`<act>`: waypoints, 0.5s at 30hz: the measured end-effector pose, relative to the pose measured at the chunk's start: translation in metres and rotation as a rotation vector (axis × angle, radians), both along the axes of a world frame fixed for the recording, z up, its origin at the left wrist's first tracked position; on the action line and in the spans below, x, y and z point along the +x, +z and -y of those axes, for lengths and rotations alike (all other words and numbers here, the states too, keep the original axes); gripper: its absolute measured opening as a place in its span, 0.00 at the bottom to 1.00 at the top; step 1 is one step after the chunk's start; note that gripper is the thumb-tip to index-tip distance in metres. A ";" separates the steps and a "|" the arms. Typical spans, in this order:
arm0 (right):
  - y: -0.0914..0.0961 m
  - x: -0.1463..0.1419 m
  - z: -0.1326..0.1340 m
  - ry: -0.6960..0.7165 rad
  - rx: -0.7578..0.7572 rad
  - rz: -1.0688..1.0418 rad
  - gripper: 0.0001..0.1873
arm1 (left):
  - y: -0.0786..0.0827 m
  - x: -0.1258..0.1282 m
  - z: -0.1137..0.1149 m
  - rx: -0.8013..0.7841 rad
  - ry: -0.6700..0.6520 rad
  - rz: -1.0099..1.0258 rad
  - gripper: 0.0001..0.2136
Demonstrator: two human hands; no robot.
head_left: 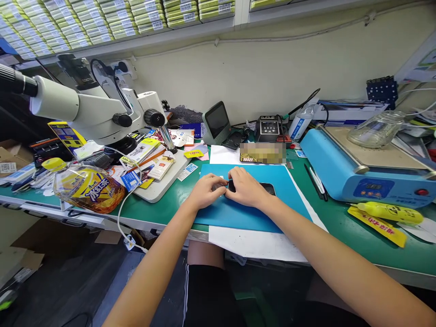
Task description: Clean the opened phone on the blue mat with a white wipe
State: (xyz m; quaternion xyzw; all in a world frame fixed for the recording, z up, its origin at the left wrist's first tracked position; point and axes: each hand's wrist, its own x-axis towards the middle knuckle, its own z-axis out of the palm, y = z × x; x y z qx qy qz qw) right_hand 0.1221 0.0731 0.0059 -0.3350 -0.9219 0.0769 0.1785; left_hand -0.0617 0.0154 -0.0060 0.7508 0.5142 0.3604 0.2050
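A dark smartphone (pixel 270 187) with a pale rim lies on the blue mat (pixel 235 219), largely covered by my right hand. My right hand (pixel 245 187) bends over its left end, with fingers and thumb closed around that edge. Close beside it, my left hand (pixel 208 190) has its thumb and fingers drawn together at the phone's left end. Whatever sits between those fingertips is too small to make out. Just behind the mat is another device (pixel 248 153), partly blurred out, on white paper (pixel 220 155).
At left stand a microscope (pixel 98 113) and a bottle of tea (pixel 90 188) beside stacked cards and papers. A blue heating machine (pixel 361 175) bearing a glass jar (pixel 376 129) occupies the right. Slim tools (pixel 316 181) and a yellow tube (pixel 391 212) lie near it.
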 end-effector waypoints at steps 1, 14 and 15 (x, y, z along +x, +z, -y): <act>0.000 0.000 0.000 0.002 -0.011 -0.013 0.09 | 0.000 0.000 0.000 0.000 0.001 -0.001 0.09; 0.048 0.053 -0.004 -0.076 -0.226 -0.517 0.14 | 0.002 0.000 0.002 0.035 0.055 -0.079 0.10; 0.051 0.068 -0.004 -0.117 -0.253 -0.608 0.14 | 0.001 0.000 0.002 0.044 0.071 -0.089 0.10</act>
